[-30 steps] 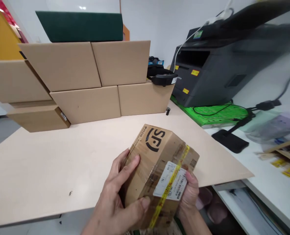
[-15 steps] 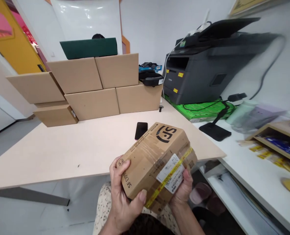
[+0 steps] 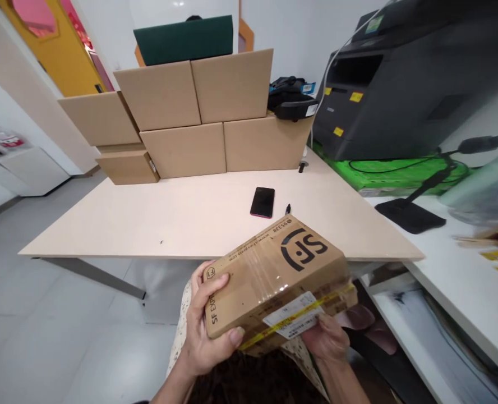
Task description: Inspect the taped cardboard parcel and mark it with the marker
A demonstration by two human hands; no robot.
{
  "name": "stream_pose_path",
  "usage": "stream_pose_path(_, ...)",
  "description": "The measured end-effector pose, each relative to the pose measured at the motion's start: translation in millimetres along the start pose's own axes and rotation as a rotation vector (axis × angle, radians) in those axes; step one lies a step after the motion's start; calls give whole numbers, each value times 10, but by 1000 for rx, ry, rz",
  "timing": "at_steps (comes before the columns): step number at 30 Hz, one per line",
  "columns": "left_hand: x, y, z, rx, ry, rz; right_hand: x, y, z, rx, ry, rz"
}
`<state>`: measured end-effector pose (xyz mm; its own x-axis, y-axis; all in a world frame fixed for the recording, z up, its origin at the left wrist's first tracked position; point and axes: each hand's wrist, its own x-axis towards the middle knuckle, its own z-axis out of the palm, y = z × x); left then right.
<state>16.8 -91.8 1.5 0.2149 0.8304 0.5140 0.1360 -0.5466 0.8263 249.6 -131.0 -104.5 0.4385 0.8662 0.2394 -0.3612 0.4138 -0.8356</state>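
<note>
An SF Express parcel [image 3: 276, 280] is held in the air, tilted, just in front of the near edge of the counter. It is a flat, rectangular box of matte brown corrugated cardboard. The left hand [image 3: 204, 320] takes its left end, with the fingers curled over the top edge and the thumb pressed low on the front face. The right hand [image 3: 324, 339] comes up under the lower right side, partly hidden by the box. Each grip is clamped on the parcel.

Glossy clear tape crosses the top face, and a band of yellow printed tape [image 3: 297, 320] runs along the lower front across a white waybill [image 3: 293, 315], its print too small to read. A large black "SF" logo fills the top, "SF EXPRESS" runs up the left end, and "95338" sits upside down along the upper edge.

Beyond the parcel, the smooth pale counter [image 3: 148, 224] carries a black smartphone [image 3: 262, 202] lying flat, with a small black pen-like item [image 3: 288, 209] just beside it. Along the far edge stand plain cardboard boxes [image 3: 181, 123], stacked in two rows — a dark green board [image 3: 185, 39] rises behind them. To the right, a dark grey printer [image 3: 400, 101] with yellow stickers sits on a bright green perforated mat [image 3: 404, 177].
</note>
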Motion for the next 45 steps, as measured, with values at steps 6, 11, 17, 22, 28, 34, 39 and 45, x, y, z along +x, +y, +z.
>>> stream_pose_path(6, -205, -114, -419, 67, -5, 13, 172, -271, 17, -270, -265, 46)
stream_pose_path(11, -331, -83, -543, 86, -115, -42, 174, -338, 101, -318, -609, 189)
stream_pose_path(17, -367, -191, -593, -7, -145, -107, 83, -130, 232, -303, -503, 104)
stream_pose_path(22, -490, -467, -589, -188, -76, -241, 15, 28, 268, -271, -372, 49)
stream_pose_path(28, -516, -543, -531, -235, -9, -94, 27, 58, 336, -335, -392, -95)
stream_pose_path(34, -501, -518, -610, -322, 2, -170, 120, -29, 376, -255, -514, 97)
stream_pose_path(39, -503, -472, -777, -512, -121, -528, 88, -57, 590, -5, -253, 414)
stream_pose_path(45, -551, -507, -810, -483, 43, -596, 42, -68, 877, 154, -140, 648)
